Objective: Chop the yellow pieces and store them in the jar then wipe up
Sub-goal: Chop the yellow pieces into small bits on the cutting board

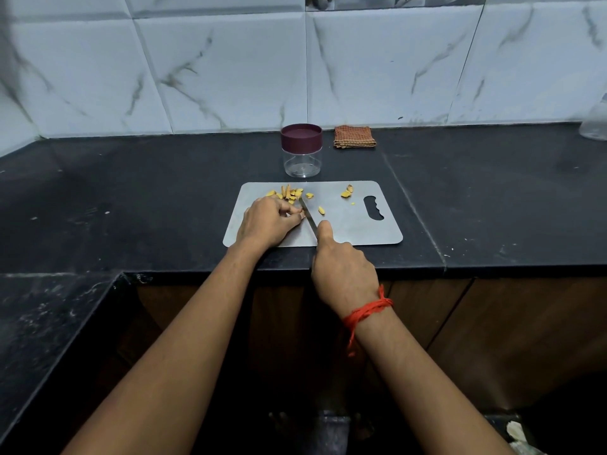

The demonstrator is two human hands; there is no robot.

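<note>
A grey cutting board [354, 229] lies on the black counter. Yellow pieces [290, 193] are heaped at its far left, with a few more scattered at the far right [347, 192] and one in the middle [321, 210]. My left hand [267, 223] rests on the board with curled fingertips pinching a piece against the blade. My right hand [341, 267] grips a knife [308, 214], forefinger along its spine, blade pointing away from me. Behind the board stands a clear jar [301, 159] with a maroon lid on.
A folded orange checked cloth [354, 136] lies at the wall, right of the jar. A clear glass object [596, 123] sits at the far right edge. The counter [164, 192] turns toward me on the left. Marble tiles back it.
</note>
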